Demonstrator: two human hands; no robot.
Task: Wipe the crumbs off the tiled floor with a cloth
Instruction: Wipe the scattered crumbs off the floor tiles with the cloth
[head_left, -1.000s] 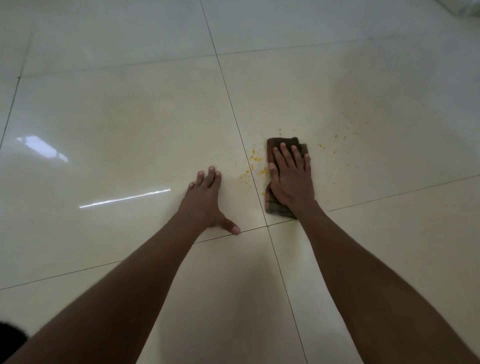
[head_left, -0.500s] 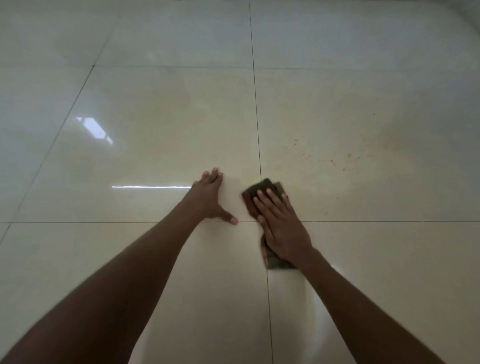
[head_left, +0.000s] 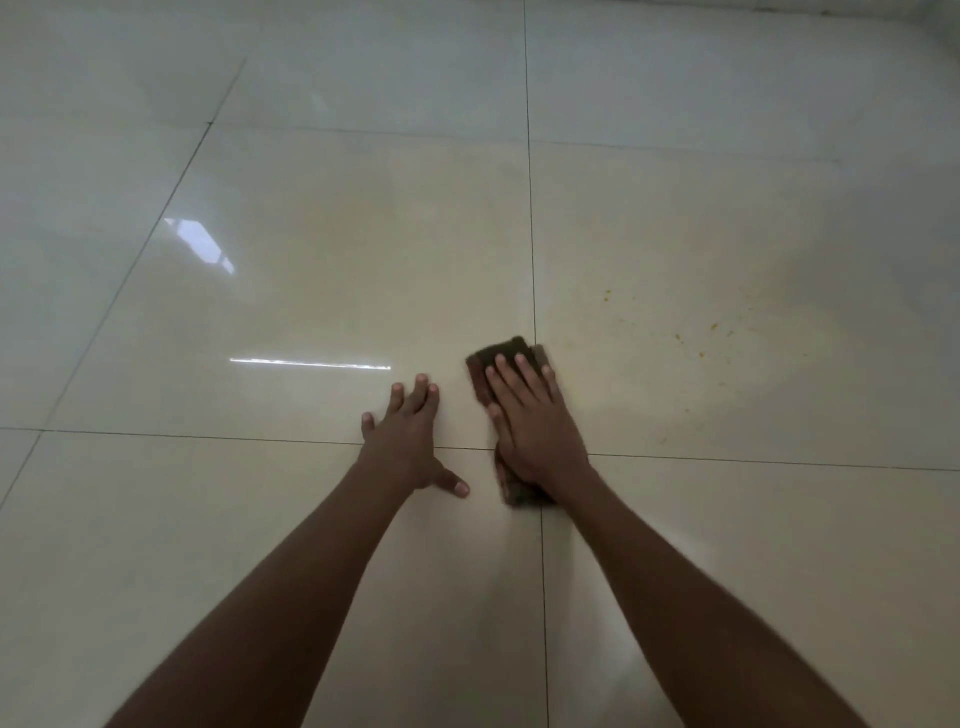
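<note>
Glossy cream tiled floor (head_left: 311, 519) fills the whole view, cut into large squares by thin dark grout lines (head_left: 531, 234), with a bright window reflection (head_left: 200, 244) on the far left and a thin streak of light (head_left: 310, 363) to the left of the hands.

Both bare forearms reach in from the near edge. The left hand (head_left: 408, 439) lies palm down on the floor, its grip apart and empty: fingers spread pointing away, thumb stuck out to the right across the grout line. It holds nothing.

Just to its right, apart from it, the right hand (head_left: 535, 426) presses flat on a dark brown folded cloth (head_left: 501, 353). The fingers lie stretched out on top of the cloth rather than curled round it, so the grip is apart, pressing down and not clamped. The cloth sits where two grout lines cross, its far end showing beyond the fingertips and its near end poking out under the heel of the hand by the wrist.

Small yellow-orange crumbs (head_left: 698, 343) lie scattered on the tile to the right of the cloth and a little farther off, well apart from it. A few more specks sit nearer, to the right of the right wrist. Whether any crumbs lie under the cloth cannot be told.
</note>
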